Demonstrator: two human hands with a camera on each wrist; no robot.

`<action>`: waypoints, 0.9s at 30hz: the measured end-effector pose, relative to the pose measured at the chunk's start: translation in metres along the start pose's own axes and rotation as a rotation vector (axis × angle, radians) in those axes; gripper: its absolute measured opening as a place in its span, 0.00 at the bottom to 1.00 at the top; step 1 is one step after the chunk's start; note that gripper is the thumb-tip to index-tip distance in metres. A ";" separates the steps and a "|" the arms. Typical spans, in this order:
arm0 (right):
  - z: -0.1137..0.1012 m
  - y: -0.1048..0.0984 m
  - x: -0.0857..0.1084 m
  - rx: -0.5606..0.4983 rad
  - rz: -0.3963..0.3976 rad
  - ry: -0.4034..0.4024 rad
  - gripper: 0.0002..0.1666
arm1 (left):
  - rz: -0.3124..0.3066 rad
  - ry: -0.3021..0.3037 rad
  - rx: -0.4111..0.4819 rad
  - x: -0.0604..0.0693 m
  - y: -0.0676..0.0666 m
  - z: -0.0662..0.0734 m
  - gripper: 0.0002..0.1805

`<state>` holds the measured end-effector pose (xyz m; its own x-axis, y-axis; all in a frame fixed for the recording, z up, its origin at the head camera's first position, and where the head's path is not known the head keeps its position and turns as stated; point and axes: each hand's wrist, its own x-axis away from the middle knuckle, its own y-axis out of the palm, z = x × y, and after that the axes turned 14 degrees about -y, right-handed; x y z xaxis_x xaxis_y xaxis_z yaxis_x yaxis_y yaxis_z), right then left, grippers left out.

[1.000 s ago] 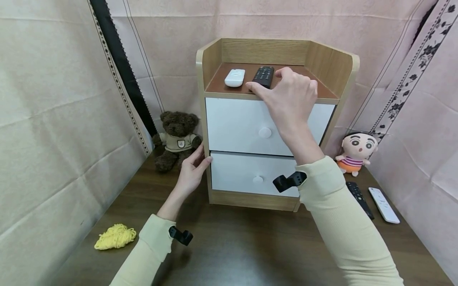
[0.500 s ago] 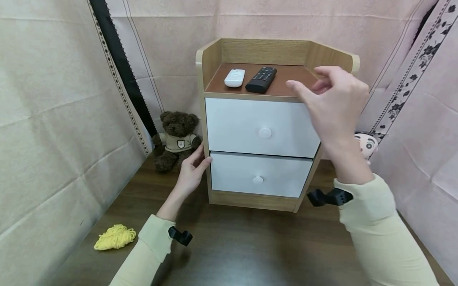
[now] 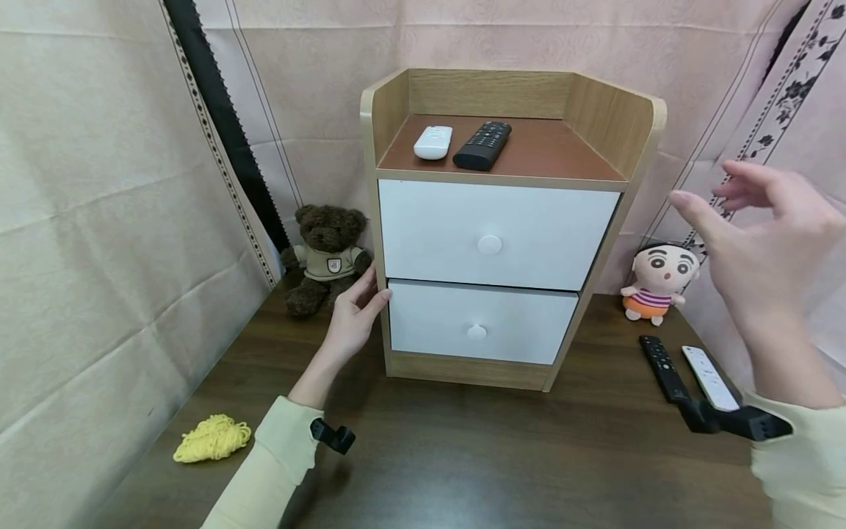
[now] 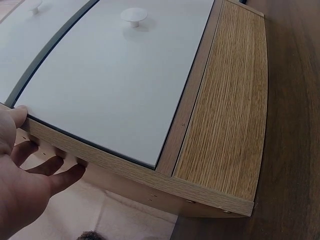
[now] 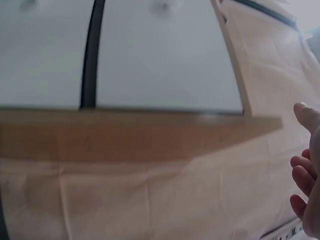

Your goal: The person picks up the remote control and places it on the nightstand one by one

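A small drawer cabinet (image 3: 489, 235) with two white drawers, each with a round knob, stands in the middle of the head view. My left hand (image 3: 355, 316) rests against its left side: in the left wrist view the thumb touches the front edge, and the fingertips (image 4: 75, 172) press the side panel. On the brown top shelf lie a white remote control (image 3: 433, 142) and a black remote control (image 3: 483, 146). Out to the right of the cabinet, my right hand (image 3: 769, 250) is in the air, fingers loosely bent, holding nothing.
A brown teddy bear (image 3: 328, 257) sits left of the cabinet, and yellow yarn (image 3: 213, 438) lies at front left. On the right are a plush doll (image 3: 659, 279), another black remote (image 3: 663, 367) and a white remote (image 3: 710, 377). Cloth curtains (image 3: 119, 220) surround the wooden table (image 3: 463, 455).
My right hand has come off the black remote on the shelf and moved right, away from the cabinet. That remote stays on the shelf. My left hand has not moved.
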<state>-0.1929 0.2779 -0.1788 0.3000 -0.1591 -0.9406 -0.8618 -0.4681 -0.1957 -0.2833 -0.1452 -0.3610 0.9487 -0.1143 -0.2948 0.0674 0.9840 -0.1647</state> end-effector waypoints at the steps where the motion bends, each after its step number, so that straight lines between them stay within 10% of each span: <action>1: 0.008 -0.003 0.004 -0.017 0.003 0.013 0.28 | -0.001 -0.002 0.001 0.000 0.000 0.001 0.34; 9: 0.068 -0.030 0.052 0.079 -0.196 0.256 0.35 | -0.001 -0.010 0.007 0.001 0.000 0.002 0.34; 27: 0.164 -0.039 0.171 -0.079 -0.217 0.423 0.36 | -0.001 -0.011 0.019 0.001 0.001 0.003 0.34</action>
<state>-0.1752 0.4114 -0.3772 0.6235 -0.3828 -0.6817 -0.7324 -0.5912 -0.3378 -0.2812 -0.1442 -0.3591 0.9519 -0.1144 -0.2842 0.0745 0.9863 -0.1474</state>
